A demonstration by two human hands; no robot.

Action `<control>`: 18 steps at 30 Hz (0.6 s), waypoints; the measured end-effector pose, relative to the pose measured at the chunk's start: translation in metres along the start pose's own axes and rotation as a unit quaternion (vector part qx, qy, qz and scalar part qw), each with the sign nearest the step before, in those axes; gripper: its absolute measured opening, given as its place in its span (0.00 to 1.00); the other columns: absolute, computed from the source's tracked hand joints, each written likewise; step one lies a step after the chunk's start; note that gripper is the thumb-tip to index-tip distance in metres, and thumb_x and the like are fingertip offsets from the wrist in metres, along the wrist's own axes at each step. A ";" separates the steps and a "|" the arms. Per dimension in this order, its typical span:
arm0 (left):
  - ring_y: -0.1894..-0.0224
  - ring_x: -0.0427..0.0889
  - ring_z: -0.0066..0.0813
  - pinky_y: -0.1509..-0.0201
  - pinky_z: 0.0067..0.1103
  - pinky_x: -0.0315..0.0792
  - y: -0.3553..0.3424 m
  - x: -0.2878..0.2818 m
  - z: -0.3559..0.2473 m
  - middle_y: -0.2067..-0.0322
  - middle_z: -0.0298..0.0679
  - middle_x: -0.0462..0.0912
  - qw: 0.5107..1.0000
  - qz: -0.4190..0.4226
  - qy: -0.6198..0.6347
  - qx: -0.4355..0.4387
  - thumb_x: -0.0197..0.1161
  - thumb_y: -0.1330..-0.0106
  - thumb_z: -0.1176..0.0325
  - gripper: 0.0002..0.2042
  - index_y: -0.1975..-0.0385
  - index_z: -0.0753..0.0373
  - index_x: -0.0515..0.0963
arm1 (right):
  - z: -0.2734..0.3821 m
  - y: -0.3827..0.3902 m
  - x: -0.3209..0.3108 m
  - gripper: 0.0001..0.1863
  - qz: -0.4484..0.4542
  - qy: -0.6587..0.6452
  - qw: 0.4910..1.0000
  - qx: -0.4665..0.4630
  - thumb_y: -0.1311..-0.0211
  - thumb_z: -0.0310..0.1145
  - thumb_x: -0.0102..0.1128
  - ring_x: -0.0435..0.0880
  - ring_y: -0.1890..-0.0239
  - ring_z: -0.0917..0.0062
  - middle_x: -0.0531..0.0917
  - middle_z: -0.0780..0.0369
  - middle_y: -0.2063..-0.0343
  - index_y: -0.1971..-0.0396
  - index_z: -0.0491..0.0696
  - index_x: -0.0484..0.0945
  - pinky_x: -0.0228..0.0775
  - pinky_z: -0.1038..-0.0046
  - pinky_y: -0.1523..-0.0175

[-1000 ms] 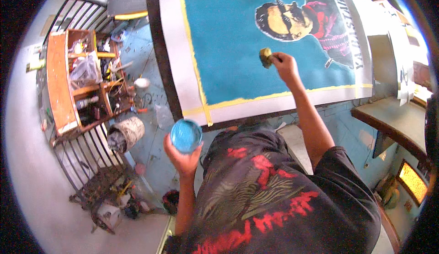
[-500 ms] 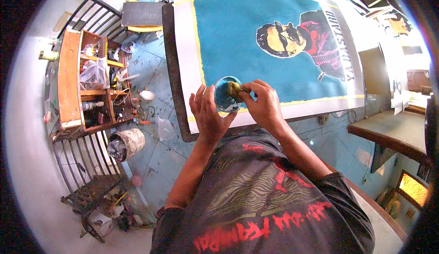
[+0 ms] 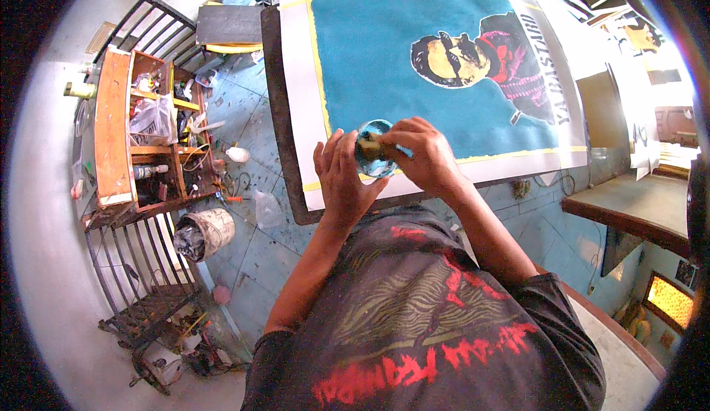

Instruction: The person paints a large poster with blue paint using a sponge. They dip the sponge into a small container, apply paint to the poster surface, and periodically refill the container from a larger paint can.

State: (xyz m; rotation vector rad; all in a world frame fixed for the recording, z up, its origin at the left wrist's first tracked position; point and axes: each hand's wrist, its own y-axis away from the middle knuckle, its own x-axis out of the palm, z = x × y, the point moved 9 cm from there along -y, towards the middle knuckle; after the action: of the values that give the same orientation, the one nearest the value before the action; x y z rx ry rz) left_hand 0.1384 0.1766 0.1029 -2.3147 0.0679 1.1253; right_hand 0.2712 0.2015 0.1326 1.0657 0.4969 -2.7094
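sponge (image 3: 367, 145) moved to paint cup (image 3: 377, 166)

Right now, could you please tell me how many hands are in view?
2: the left hand grips the cup from its left side, and the right hand holds a yellowish-brown sponge at the cup's mouth.

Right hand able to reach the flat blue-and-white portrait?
Probably yes: the right hand, holding a yellowish-brown sponge at the blue-stained round cup, is near the portrait; nothing visible blocks it.

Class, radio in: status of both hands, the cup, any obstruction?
Left hand gripping cup. Right hand pinching yellowish sponge at cup's mouth. No obstruction visible.
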 end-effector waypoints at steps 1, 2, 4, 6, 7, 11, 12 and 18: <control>0.34 0.65 0.46 0.28 0.45 0.47 0.000 0.000 -0.001 0.43 0.47 0.70 1.000 -0.010 -0.001 0.008 0.80 0.62 0.58 0.48 0.38 0.63 0.60 | 0.002 0.000 0.005 0.10 0.021 0.005 1.000 -0.010 0.49 0.25 0.67 0.81 0.61 0.63 0.83 0.59 0.67 0.64 0.46 0.84 0.74 0.64 0.55; 0.34 0.65 0.45 0.29 0.45 0.47 0.000 0.001 0.002 0.43 0.47 0.71 1.000 -0.005 -0.005 -0.002 0.80 0.62 0.58 0.48 0.38 0.64 0.60 | 0.007 0.001 0.007 0.10 0.038 0.011 0.999 -0.028 0.49 0.25 0.68 0.81 0.62 0.63 0.83 0.59 0.67 0.64 0.45 0.84 0.74 0.64 0.55; 0.34 0.66 0.45 0.29 0.45 0.48 0.002 0.000 0.010 0.44 0.47 0.71 1.000 0.003 -0.018 -0.024 0.80 0.62 0.58 0.48 0.38 0.64 0.61 | -0.006 0.005 0.004 0.10 0.013 -0.037 0.999 -0.007 0.49 0.25 0.68 0.81 0.63 0.64 0.83 0.58 0.66 0.64 0.45 0.84 0.74 0.66 0.56; 0.35 0.66 0.45 0.29 0.45 0.48 0.001 -0.005 0.010 0.45 0.47 0.72 0.999 -0.001 -0.024 -0.029 0.80 0.62 0.58 0.48 0.38 0.64 0.61 | -0.024 0.006 -0.002 0.10 0.015 -0.141 0.985 0.096 0.46 0.26 0.68 0.82 0.64 0.71 0.83 0.60 0.67 0.63 0.42 0.83 0.73 0.69 0.58; 0.35 0.66 0.45 0.29 0.45 0.48 0.000 -0.007 0.010 0.45 0.47 0.72 0.999 -0.004 -0.026 -0.031 0.81 0.62 0.58 0.48 0.39 0.64 0.62 | -0.047 0.013 0.005 0.09 0.016 -0.197 0.971 0.137 0.40 0.27 0.66 0.81 0.63 0.80 0.84 0.62 0.67 0.62 0.40 0.82 0.73 0.74 0.57; 0.35 0.66 0.48 0.30 0.46 0.51 0.007 -0.007 0.016 0.45 0.48 0.73 0.999 -0.009 -0.016 -0.051 0.80 0.61 0.57 0.47 0.39 0.65 0.63 | -0.101 0.039 0.031 0.11 -0.016 -0.575 0.783 0.235 0.31 0.32 0.57 0.82 0.60 0.78 0.83 0.63 0.60 0.55 0.41 0.79 0.73 0.76 0.52; 0.36 0.67 0.49 0.32 0.46 0.53 0.007 -0.008 0.014 0.45 0.48 0.74 0.998 -0.003 -0.028 -0.051 0.82 0.62 0.59 0.47 0.39 0.66 0.64 | -0.107 0.046 0.037 0.13 -0.023 -0.633 0.730 0.256 0.30 0.33 0.56 0.82 0.60 0.79 0.83 0.63 0.59 0.53 0.42 0.78 0.75 0.76 0.53; 0.38 0.68 0.51 0.33 0.44 0.56 0.040 -0.008 0.034 0.46 0.50 0.74 0.996 -0.004 -0.037 -0.087 0.83 0.66 0.60 0.48 0.40 0.65 0.65 | -0.146 0.078 0.059 0.10 -0.066 -0.675 0.690 0.255 0.29 0.35 0.53 0.80 0.66 0.81 0.82 0.66 0.64 0.54 0.47 0.76 0.74 0.77 0.61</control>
State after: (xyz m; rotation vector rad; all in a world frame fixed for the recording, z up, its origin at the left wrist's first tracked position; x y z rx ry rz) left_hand 0.0977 0.1587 0.0734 -2.4194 -0.0687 1.2554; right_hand 0.3422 0.1802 -0.0266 -1.0984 -0.4862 -2.8465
